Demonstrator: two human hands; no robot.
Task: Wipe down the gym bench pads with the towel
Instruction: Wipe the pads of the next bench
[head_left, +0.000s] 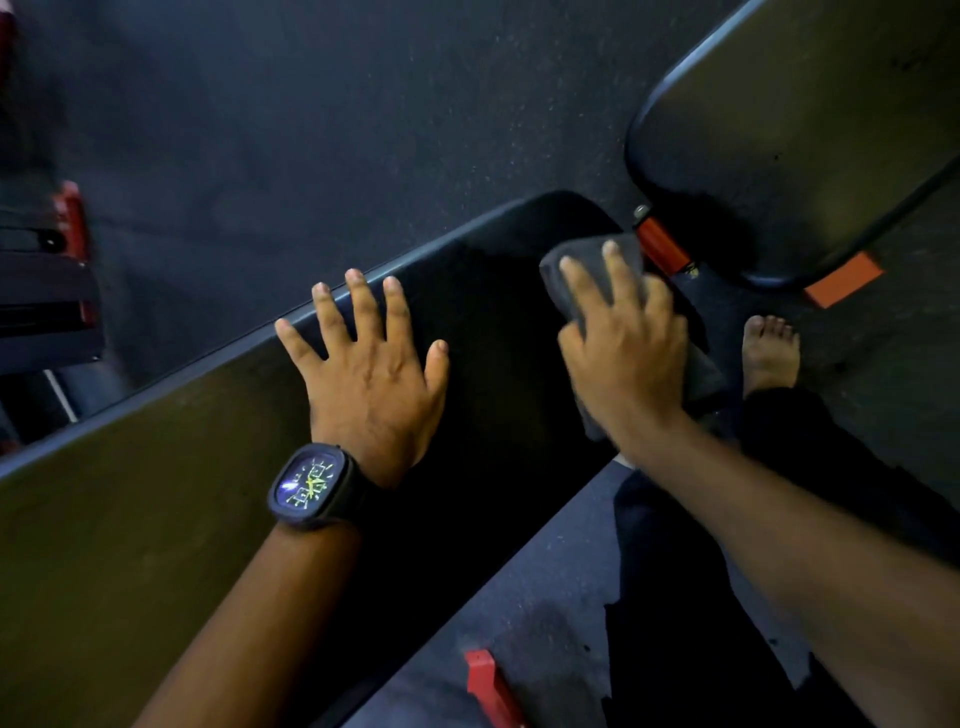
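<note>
Pressed flat on the towel (582, 270), my right hand (623, 348) has its fingers stretched straight and a little apart across the dark grey cloth, pushing it down onto the end of the long bench pad (156, 519). Whether my thumb hooks under the towel's edge I cannot tell. The towel is bunched beneath my palm, one part showing beyond my fingertips and another trailing off the pad's side towards my wrist

My left hand (369, 374) lies open on the same pad, palm down, fingers spread wide, the tips reaching the pad's far rim. It holds nothing. A dark watch (311, 486) with a lit face sits on that wrist

Just past the towel, a red frame piece (662, 247) shows in the gap between this pad and the second pad (805, 130), which lies up to the right. An orange tab (841, 280) juts from under that second pad. My bare foot (769, 353) stands on the dark floor (260, 130) beside the bench, near the towel. Another red bar (488, 686) shows low down by my dark trouser leg (675, 623)
</note>
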